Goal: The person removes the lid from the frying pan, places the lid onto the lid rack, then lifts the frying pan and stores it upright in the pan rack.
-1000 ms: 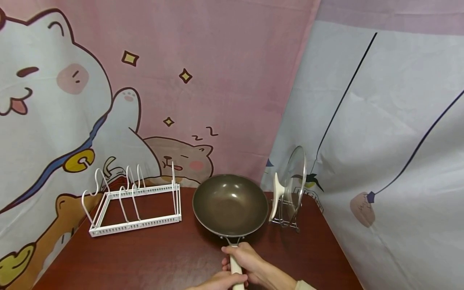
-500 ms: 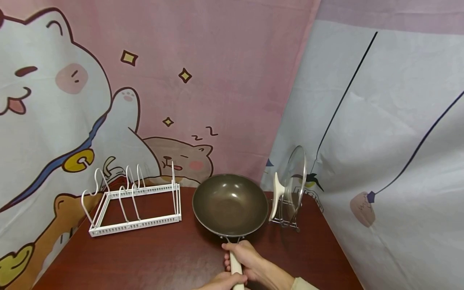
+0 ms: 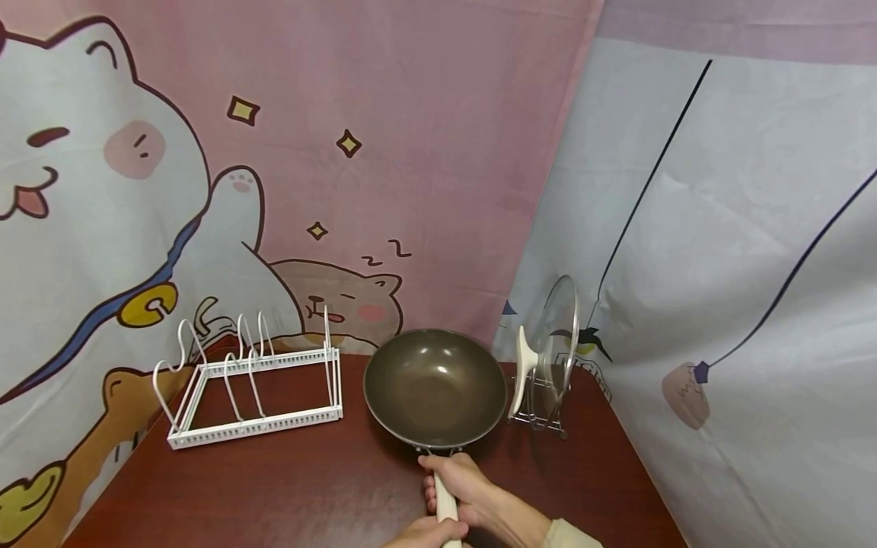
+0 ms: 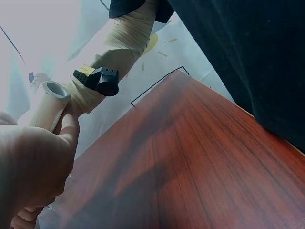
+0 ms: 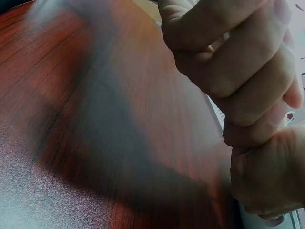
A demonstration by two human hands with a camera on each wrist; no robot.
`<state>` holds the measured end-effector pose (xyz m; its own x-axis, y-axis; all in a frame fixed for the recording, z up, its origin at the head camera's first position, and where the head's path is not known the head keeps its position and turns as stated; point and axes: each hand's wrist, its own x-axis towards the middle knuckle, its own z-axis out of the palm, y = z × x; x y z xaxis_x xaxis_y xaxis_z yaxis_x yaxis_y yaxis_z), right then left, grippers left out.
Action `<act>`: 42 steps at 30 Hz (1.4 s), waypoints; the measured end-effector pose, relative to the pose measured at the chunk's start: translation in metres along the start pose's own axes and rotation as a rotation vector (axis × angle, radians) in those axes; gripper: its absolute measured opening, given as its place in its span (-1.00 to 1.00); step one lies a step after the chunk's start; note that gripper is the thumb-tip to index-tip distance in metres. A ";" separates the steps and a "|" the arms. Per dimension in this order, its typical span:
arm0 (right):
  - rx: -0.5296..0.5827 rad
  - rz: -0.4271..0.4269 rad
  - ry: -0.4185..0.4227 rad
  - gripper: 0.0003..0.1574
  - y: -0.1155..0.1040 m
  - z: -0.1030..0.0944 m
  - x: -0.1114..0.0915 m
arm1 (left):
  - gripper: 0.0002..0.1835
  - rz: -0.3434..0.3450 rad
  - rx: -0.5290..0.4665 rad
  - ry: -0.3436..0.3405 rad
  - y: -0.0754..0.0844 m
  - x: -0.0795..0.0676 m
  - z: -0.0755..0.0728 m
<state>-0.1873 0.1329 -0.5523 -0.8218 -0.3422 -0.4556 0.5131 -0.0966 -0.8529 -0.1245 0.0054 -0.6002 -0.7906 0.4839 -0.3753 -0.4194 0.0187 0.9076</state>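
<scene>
A deep brown wok [image 3: 435, 388] with a long cream handle [image 3: 445, 501] is in the middle of the head view, its inside facing me. My right hand [image 3: 460, 481] grips the handle close to the pan, thumb on top and fingers wrapped underneath. Lower down, my left hand [image 3: 426, 533] holds the handle near its end, thumb laid across it. The left wrist view shows the hollow handle end [image 4: 56, 89] poking out beyond the left hand [image 4: 35, 167]. Curled fingers [image 5: 238, 52] of the stacked hands fill the right of the right wrist view.
Left of the wok stands a white pan rack [image 3: 256, 426] with curved dividers. To the right, a small wire stand [image 3: 541, 421] holds a glass lid [image 3: 558, 342] upright, its cream knob [image 3: 524, 365] facing the wok. The red-brown table [image 3: 294, 487] meets printed curtains [image 3: 438, 152] behind.
My right hand has shifted slightly up the handle toward the pan, and the left forearm has moved a little rightward. Wok, rack and lid look unchanged.
</scene>
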 end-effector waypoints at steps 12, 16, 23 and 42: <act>0.000 -0.029 0.006 -0.66 0.002 0.004 0.002 | -0.87 0.062 -0.072 0.036 0.026 -0.029 0.018; -0.009 -0.044 0.007 -0.64 0.002 0.007 0.002 | -0.89 0.068 -0.076 0.004 0.025 -0.028 0.016; -0.003 -0.056 0.007 -0.61 0.003 0.009 -0.001 | -0.87 0.077 -0.126 -0.062 0.023 -0.027 0.012; 0.024 -0.093 -0.019 -0.56 -0.002 0.021 -0.005 | -0.81 0.163 -0.155 -0.246 0.023 -0.032 -0.001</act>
<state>-0.1791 0.1156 -0.5426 -0.8612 -0.3487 -0.3697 0.4410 -0.1511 -0.8847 -0.1088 -0.0104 -0.5677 -0.7295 0.6666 -0.1535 -0.3740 -0.2007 0.9054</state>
